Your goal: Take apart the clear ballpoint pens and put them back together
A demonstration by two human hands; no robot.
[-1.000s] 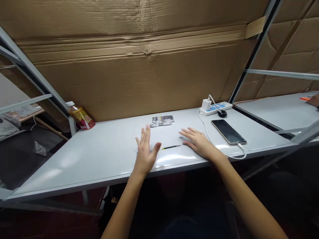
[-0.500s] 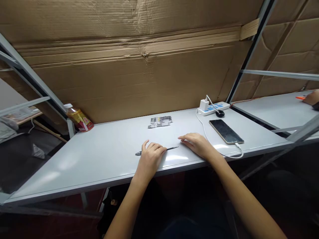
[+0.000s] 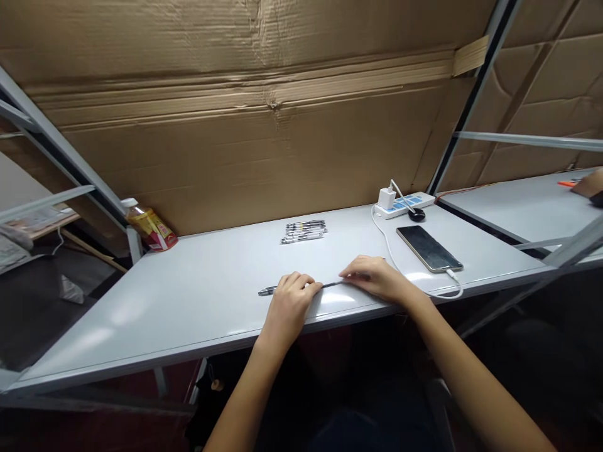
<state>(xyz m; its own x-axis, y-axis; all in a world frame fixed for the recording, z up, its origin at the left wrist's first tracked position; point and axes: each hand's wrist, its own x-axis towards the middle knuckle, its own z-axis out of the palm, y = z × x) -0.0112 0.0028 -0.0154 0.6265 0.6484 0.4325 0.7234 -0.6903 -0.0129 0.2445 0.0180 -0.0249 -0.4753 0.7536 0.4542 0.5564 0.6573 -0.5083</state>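
The black pen [image 3: 269, 290] lies lengthwise along the surface's front edge [image 3: 141, 360], my left fingers [image 3: 296, 279] curled closed over it, my right fingers [image 3: 351, 272] bent at its right end, their grip unclear.

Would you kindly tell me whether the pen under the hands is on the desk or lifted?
On the desk: the pen lies flat, under the left hand and right hand.

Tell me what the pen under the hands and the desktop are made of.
The pen: probably dark plastic, going by its slim dark barrel, though it's too small to be sure. The desktop: smooth, glossy, pale laminate or painted metal, shown by bright glare patches; the look doesn't settle which.
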